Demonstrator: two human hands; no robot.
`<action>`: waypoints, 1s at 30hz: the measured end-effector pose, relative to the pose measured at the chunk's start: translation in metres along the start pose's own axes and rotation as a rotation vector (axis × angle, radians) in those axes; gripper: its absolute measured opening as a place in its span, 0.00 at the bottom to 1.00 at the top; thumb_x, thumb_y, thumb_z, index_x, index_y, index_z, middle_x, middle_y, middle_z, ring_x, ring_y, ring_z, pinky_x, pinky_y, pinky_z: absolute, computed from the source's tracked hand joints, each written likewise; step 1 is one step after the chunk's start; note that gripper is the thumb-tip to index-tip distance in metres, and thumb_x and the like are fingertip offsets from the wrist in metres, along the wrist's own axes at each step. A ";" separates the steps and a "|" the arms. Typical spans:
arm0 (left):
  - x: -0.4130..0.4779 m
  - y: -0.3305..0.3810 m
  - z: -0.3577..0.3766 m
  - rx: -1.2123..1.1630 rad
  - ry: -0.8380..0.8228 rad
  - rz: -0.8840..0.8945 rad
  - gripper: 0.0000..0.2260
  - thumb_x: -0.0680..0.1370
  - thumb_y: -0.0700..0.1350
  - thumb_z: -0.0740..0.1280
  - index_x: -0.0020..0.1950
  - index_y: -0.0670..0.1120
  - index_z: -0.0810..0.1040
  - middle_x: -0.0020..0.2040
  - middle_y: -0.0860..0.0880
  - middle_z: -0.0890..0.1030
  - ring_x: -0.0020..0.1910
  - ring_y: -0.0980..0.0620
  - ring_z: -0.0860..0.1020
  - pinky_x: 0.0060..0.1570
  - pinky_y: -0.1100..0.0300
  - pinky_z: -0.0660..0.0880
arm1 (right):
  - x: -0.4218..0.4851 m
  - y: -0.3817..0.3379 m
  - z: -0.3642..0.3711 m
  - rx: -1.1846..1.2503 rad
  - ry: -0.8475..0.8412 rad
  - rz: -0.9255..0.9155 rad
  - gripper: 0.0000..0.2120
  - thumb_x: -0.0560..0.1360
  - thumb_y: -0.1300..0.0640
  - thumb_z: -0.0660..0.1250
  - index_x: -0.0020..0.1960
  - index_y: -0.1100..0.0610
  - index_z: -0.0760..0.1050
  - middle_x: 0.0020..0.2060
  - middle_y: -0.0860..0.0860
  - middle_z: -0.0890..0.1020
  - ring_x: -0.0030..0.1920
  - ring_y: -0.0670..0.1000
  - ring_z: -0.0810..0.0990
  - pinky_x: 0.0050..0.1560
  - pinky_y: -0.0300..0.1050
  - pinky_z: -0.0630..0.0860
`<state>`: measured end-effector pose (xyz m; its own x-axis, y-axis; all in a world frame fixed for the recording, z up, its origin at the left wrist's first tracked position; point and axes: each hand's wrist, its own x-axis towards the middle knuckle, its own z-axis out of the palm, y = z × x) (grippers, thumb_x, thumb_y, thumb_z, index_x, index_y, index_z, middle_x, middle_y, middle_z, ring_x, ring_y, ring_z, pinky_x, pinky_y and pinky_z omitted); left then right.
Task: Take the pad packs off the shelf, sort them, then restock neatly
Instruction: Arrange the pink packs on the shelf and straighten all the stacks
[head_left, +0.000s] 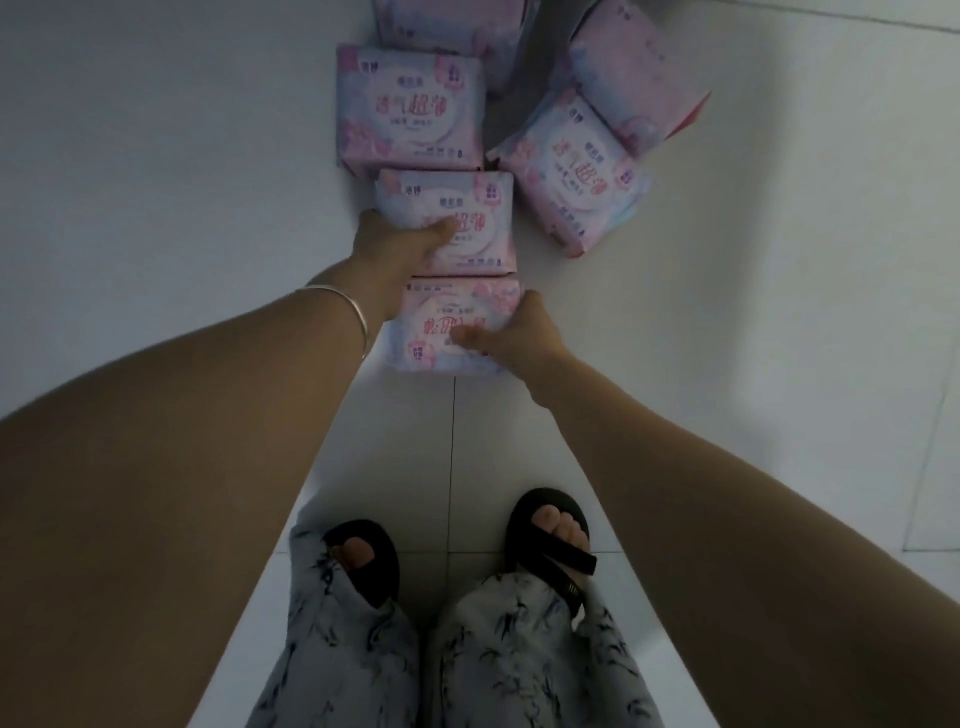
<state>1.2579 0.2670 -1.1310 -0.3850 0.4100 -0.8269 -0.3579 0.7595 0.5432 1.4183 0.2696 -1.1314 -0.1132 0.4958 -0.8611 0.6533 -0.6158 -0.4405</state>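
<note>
**Both Hands on Floor Packs**

The pad packs (410, 106) lie on the floor (156, 156) in a column toward 12 o'clock. The left hand (395, 239) has its fingers closed on the 9 o'clock edge of the second pack (467, 197). The right hand (524, 332) grips the 3 o'clock edge of the nearest pack (441, 312).

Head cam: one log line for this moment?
left hand: grips second pack | right hand: grips nearest pack | surface: tiled floor | other packs: lying beyond
</note>
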 end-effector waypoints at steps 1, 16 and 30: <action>-0.001 0.000 0.001 -0.012 -0.018 -0.014 0.25 0.68 0.47 0.77 0.61 0.42 0.75 0.53 0.46 0.82 0.48 0.49 0.82 0.41 0.56 0.80 | 0.000 0.000 0.001 0.039 -0.023 0.010 0.31 0.62 0.56 0.81 0.58 0.59 0.68 0.52 0.50 0.77 0.52 0.51 0.78 0.50 0.46 0.78; -0.144 0.034 -0.035 -0.164 -0.048 0.034 0.17 0.72 0.43 0.73 0.60 0.47 0.76 0.55 0.48 0.82 0.50 0.49 0.81 0.38 0.58 0.80 | -0.131 -0.036 -0.014 0.104 0.015 -0.012 0.27 0.63 0.57 0.80 0.56 0.55 0.70 0.52 0.53 0.80 0.50 0.53 0.81 0.51 0.54 0.80; -0.359 0.283 -0.132 -0.342 -0.040 0.373 0.13 0.73 0.40 0.71 0.56 0.49 0.76 0.50 0.50 0.82 0.47 0.51 0.80 0.35 0.62 0.78 | -0.336 -0.274 -0.086 0.168 0.071 -0.385 0.40 0.52 0.42 0.77 0.59 0.56 0.71 0.51 0.53 0.82 0.50 0.54 0.82 0.51 0.58 0.80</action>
<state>1.1824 0.2681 -0.6611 -0.5095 0.6456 -0.5689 -0.4631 0.3515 0.8136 1.3418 0.3246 -0.6989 -0.2700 0.7464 -0.6083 0.4418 -0.4653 -0.7670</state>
